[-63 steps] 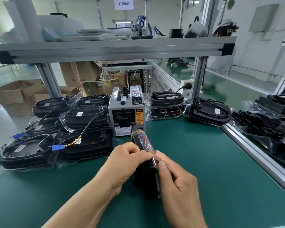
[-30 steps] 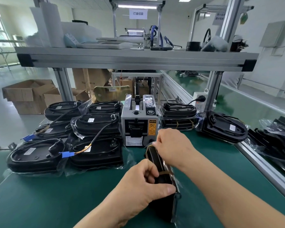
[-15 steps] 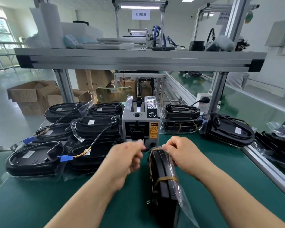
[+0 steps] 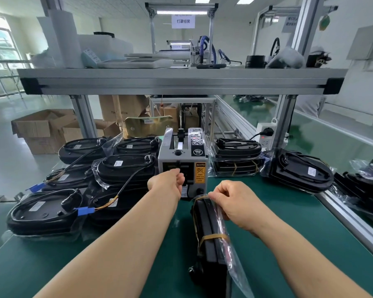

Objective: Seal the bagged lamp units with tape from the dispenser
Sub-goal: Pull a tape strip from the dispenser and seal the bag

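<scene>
Green bench (image 4: 299, 209), one dispenser (image 4: 182, 157): left hand (image 4: 167, 186) curled there, hold unclear; right hand (image 4: 235, 201) pinches one bagged unit (image 4: 211, 252).

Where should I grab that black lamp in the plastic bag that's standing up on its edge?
Probably its thin top edge, from above. The bagged lamp stands on edge, so its narrow rim faces up, where the right hand pinches the bag.

My left hand (image 4: 167, 186) has left the bagged lamp unit (image 4: 210, 224) and reached the tape dispenser (image 4: 181, 154) at twelve o'clock
</scene>
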Demonstrator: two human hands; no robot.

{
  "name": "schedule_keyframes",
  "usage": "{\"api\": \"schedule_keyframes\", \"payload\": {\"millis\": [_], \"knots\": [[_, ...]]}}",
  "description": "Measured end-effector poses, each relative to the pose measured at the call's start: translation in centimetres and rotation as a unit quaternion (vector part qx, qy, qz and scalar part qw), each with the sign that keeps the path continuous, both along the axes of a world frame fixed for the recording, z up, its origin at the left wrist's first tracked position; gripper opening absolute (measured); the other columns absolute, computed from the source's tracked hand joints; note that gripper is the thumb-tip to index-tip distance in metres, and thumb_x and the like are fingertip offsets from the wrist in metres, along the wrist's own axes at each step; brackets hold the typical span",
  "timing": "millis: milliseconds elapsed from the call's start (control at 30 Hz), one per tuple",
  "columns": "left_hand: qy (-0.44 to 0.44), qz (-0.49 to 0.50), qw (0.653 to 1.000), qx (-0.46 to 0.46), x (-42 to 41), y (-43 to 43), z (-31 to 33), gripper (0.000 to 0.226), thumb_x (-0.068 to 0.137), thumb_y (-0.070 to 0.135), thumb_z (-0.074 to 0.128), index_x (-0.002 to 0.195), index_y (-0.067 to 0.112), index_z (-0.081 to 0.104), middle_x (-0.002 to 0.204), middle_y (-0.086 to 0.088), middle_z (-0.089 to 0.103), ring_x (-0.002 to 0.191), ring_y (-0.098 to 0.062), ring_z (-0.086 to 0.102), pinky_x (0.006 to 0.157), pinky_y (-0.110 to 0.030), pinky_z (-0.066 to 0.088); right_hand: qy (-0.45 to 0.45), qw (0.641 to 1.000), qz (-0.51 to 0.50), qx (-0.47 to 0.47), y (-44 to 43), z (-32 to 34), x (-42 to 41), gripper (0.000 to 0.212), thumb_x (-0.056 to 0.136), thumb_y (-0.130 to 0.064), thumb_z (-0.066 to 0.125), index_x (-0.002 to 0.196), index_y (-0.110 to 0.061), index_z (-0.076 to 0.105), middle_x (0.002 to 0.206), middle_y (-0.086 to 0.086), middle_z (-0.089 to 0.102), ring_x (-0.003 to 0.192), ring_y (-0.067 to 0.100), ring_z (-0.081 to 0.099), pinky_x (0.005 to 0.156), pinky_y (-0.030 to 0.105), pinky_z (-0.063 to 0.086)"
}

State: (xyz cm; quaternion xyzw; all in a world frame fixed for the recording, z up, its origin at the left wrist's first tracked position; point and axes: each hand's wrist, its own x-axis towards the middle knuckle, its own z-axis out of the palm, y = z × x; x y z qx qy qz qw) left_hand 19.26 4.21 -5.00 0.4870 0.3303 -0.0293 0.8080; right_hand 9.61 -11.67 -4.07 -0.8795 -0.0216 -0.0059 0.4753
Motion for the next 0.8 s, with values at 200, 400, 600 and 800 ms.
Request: {"api": "schedule_keyframes", "payload": {"millis": [200, 400, 600, 800], "knots": [[-0.049, 0.078, 0.996, 0.008, -1.1, -0.9, -0.3, 0.014, 0.084, 0.004, 0.065, 0.075, 0.008, 0.055, 0.051, 0.000, 0.057, 0.037, -0.005, 0.046, 0.035, -0.013, 0.033, 0.006, 1.000, 0.003, 0.011, -0.2, -0.2, 0.1, 0.024, 0.096, -0.030, 0.063, 0.081, -0.011, 0.062, 0.070, 0.005, 0.063, 0.062, 0.018, 0.055, 0.068, 0.045, 0.058], [-0.188, -0.262, 0.944, 0.064, -5.5, 1.8, 1.1, 0.022, 0.092, 0.014, 0.062, 0.071, 0.019, 0.063, 0.057, 0.006, 0.052, 0.045, -0.005, 0.044, 0.048, -0.018, 0.040, 0.026, 0.996, 0.008, 0.089, -0.7, -0.6, 0.3, 0.024, 0.095, -0.020, 0.064, 0.073, -0.014, 0.058, 0.050, -0.009, 0.058, 0.046, 0.005, 0.053, 0.050, 0.020, 0.048], [-0.213, -0.449, 0.838, 0.226, -8.5, 1.4, 2.2, 0.022, 0.090, 0.015, 0.067, 0.068, 0.020, 0.068, 0.059, 0.004, 0.047, 0.051, -0.008, 0.036, 0.053, -0.022, 0.030, 0.029, 0.992, 0.021, 0.118, -0.7, -0.5, 0.1, 0.026, 0.095, -0.018, 0.064, 0.070, -0.015, 0.056, 0.044, -0.011, 0.056, 0.041, 0.001, 0.050, 0.046, 0.017, 0.046], [-0.204, -0.432, 0.831, 0.284, -8.1, 0.7, 1.8, 0.020, 0.086, 0.011, 0.071, 0.067, 0.015, 0.067, 0.051, 0.003, 0.045, 0.049, -0.010, 0.031, 0.052, -0.026, 0.023, 0.027, 0.993, 0.014, 0.118, -0.7, -0.7, 0.2, 0.026, 0.095, -0.021, 0.065, 0.071, -0.015, 0.058, 0.051, -0.007, 0.057, 0.043, 0.003, 0.051, 0.050, 0.019, 0.047]]}}
